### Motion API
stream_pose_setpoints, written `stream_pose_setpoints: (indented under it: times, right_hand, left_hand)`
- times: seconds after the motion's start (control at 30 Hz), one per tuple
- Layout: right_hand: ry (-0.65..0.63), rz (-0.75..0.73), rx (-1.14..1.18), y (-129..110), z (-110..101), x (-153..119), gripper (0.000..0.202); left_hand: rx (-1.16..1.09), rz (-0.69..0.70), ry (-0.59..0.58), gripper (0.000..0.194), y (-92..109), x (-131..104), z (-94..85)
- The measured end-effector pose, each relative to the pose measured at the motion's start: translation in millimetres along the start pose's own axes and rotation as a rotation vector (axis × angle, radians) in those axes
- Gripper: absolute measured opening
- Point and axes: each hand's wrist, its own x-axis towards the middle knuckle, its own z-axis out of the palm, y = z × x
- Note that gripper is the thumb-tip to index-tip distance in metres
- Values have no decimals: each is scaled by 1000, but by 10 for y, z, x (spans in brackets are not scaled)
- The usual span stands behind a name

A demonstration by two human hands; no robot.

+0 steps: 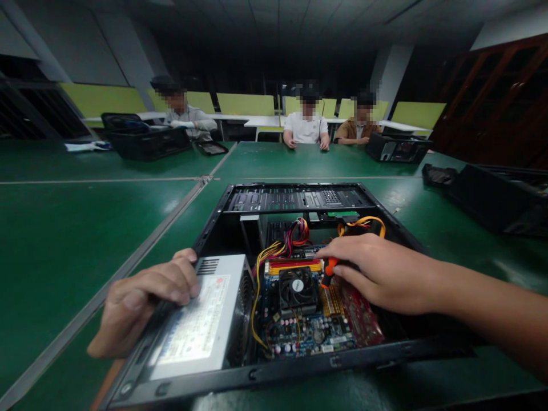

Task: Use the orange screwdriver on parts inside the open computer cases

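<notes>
An open computer case [359, 353] lies flat in front of me, its inside facing up. Over its left rim my left hand [148, 294] is hooked, with fingertips resting on the silver power supply [231, 274]. My right hand [381, 274] is inside the case on the right, closed around an orange and black screwdriver [329, 273]. The tool's tip cannot be made out. Just left of it sits the black processor fan [297, 286] on the motherboard [317, 334]. A red circuit card [362, 317] stands below my right hand. Yellow and red cables [274, 249] run behind the fan.
The case rests on a green table [64, 240] with a metal seam [141, 251]. Several other computer cases stand around, including a black one [505, 200] at right and another [145, 140] at far left. Three people sit across, one in a white shirt [306, 127].
</notes>
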Motion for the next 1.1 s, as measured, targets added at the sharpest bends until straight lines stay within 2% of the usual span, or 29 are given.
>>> stream_pose_setpoints:
  times: [0.17, 0.5, 0.7, 0.83, 0.93, 1.0, 1.1]
  right_hand:
    - [-9, -22, 7, 16, 70, 23, 35]
    - [10, -44, -5, 5, 78, 5, 35]
    - [46, -19, -115, 49, 137, 86, 30]
    - [-42, -80, -48, -14, 120, 59, 31]
    - [-112, -115, 32, -21, 3, -32, 37]
    - [-31, -94, 15, -1, -131, -78, 34]
    - [196, -67, -26, -39, -314, -35, 30]
  left_hand:
    - [-10, -27, 58, 36, 9, -28, 21]
    - [-7, -50, 40, 38, 32, -38, -10]
    - [-15, -33, 39, 38, 15, -53, -3]
    - [-31, -26, 48, 38, -9, -87, -9]
    - [-34, -18, 32, 38, -22, -101, -16]
    - [-34, -13, 36, 38, -14, -103, -7]
    - [-20, -39, 85, 34, 20, -104, 31]
